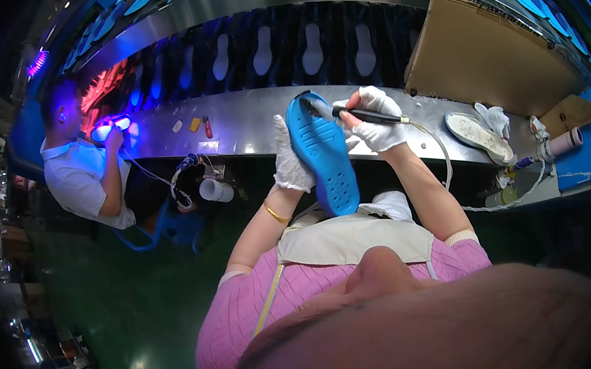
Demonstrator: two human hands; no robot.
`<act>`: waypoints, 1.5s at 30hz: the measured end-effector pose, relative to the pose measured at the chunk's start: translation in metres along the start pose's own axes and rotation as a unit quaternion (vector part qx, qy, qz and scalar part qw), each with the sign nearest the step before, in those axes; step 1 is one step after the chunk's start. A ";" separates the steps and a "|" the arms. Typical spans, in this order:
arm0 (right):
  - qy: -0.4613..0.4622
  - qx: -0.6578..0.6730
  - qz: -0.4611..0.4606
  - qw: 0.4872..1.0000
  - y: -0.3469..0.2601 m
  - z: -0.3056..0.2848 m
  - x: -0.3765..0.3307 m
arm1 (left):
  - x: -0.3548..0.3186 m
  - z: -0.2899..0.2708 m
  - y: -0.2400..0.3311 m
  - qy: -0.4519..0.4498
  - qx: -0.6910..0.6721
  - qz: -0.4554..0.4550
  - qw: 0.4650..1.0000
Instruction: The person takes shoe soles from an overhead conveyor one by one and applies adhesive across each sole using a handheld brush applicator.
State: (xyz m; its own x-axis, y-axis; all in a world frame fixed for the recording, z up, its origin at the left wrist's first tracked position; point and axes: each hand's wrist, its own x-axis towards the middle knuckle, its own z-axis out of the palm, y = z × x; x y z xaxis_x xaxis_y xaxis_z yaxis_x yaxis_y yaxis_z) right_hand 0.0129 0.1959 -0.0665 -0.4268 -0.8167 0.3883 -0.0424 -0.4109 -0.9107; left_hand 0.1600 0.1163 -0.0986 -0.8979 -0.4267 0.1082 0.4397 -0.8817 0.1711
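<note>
Blue shoe sole (322,154) stands almost upright in front of my chest, above the edge of the steel tabletop (246,121), with its ribbed face turned to me. My left hand (288,158), in a white glove, is closed around its left edge and carries it from behind. My right hand (374,120), also gloved, grips a black pen-like tool (353,113); the tip touches the sole near its top end, and a thin hose (440,151) runs from the tool down to the right. I judge that I am working along the upper rim of the sole. The next move calls for a steady left hold and a slow guiding of the tip along the edge. On the tabletop to the right lies a white sole (477,135). Far left, another person (83,181) works under purple light.
</note>
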 end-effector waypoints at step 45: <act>-0.091 -0.014 0.064 0.994 0.009 -0.005 -0.034 | 0.042 -0.023 0.015 -0.017 0.137 0.066 0.988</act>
State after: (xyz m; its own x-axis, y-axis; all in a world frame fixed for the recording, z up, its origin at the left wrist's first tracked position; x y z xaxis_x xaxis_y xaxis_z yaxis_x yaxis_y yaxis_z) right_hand 0.0226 0.2222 -0.0884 -0.2606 -0.9223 0.2855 -0.0243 -0.2893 -0.9569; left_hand 0.1284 0.0808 -0.1136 -0.8326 -0.5237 0.1804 0.5476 -0.7289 0.4110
